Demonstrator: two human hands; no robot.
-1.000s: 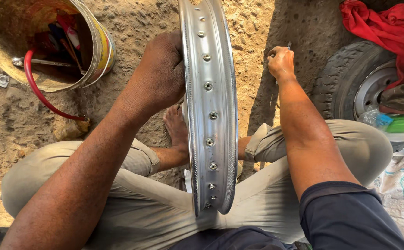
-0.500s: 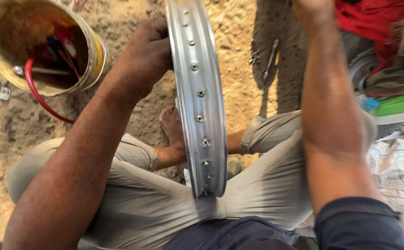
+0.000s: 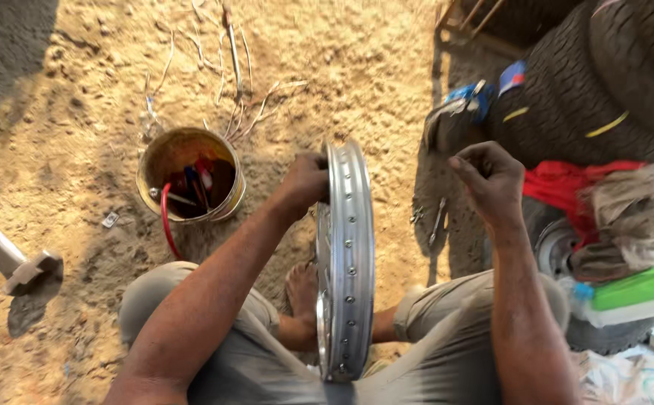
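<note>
The lower edge of the wheel rim (image 3: 345, 262) is cut off at the bottom of the view, where it is set between the seated person's knees, and a bare foot (image 3: 302, 289) is partly hidden behind it. What lies inside the metal can (image 3: 190, 184) is hard to make out beyond a red hose and a few dark tools. Small metal pieces (image 3: 433, 219) on the sandy ground right of the rim are too small to be identified.

The rim is held upright, edge-on to the camera. The left hand (image 3: 306, 182) is closed round its upper left flange, fingers wrapped over the edge. The right hand (image 3: 492, 180) is raised to the right of the rim, well apart from it, with the fingers curled inward and the thumb against them; whether anything is pinched there cannot be told. Stacked tyres (image 3: 589, 97), a red cloth (image 3: 567, 187) and a hammer head (image 3: 31, 271) lie around.

Compared with half a second ago, the scene is seen from farther back: the can is now shown whole, and the right hand has been drawn down from the top edge of the view.
</note>
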